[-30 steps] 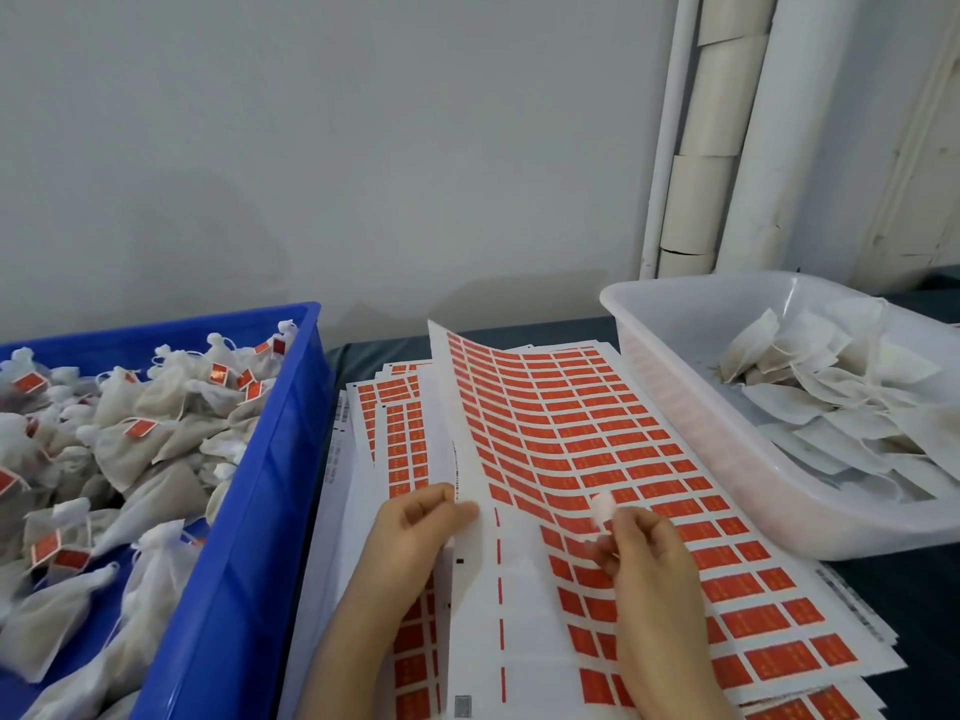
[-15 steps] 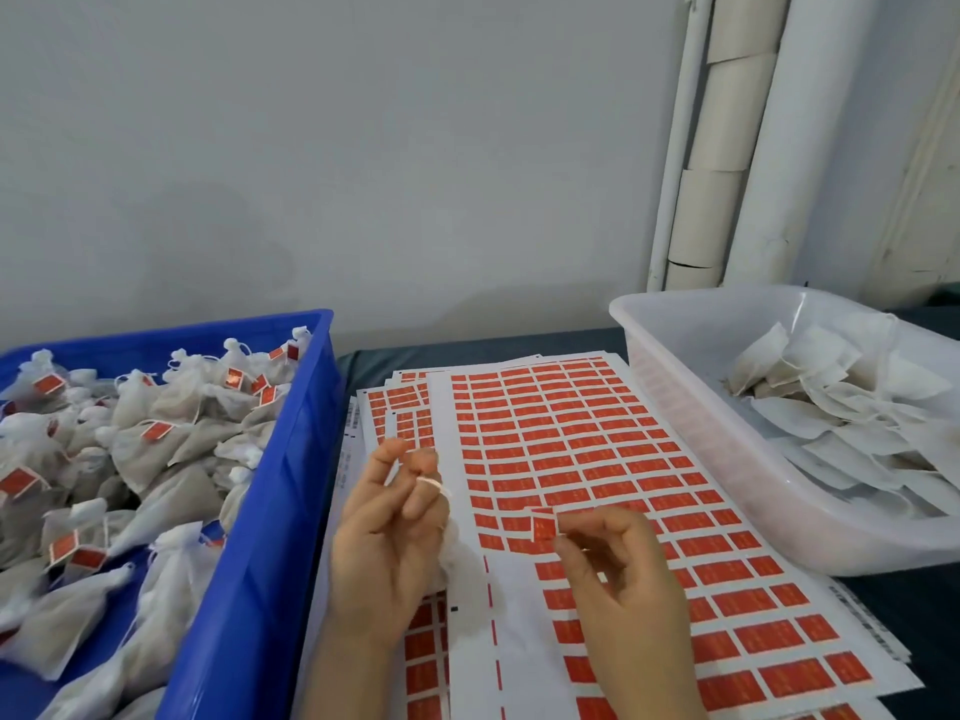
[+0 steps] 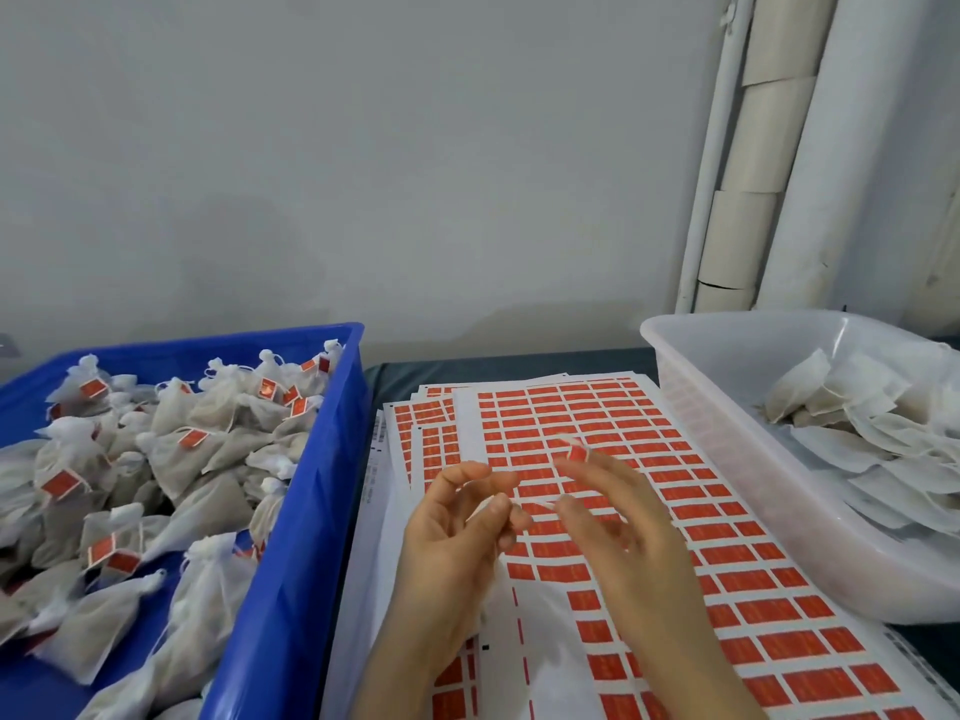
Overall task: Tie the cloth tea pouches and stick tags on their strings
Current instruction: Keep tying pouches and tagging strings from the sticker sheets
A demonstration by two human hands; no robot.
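Observation:
My left hand (image 3: 457,527) is raised over the sticker sheets (image 3: 675,491), its thumb and forefinger pinching a thin white string (image 3: 535,505). A pale cloth pouch (image 3: 496,589) hangs blurred under that hand. My right hand (image 3: 623,527) is close beside it, with a peeled red tag (image 3: 575,452) at its fingertips and its thumb at the other end of the string. The sheets lie flat on the table, with their lower left labels gone.
A blue crate (image 3: 306,511) on the left holds several tied pouches with red tags (image 3: 192,439). A white plastic tub (image 3: 727,459) on the right holds flat, untied pouches (image 3: 857,423). A grey wall and white pipes stand behind the table.
The curled sheet was laid flat. My right hand peeled a red tag off it and lifted the tag towards my left hand, which rose with the string.

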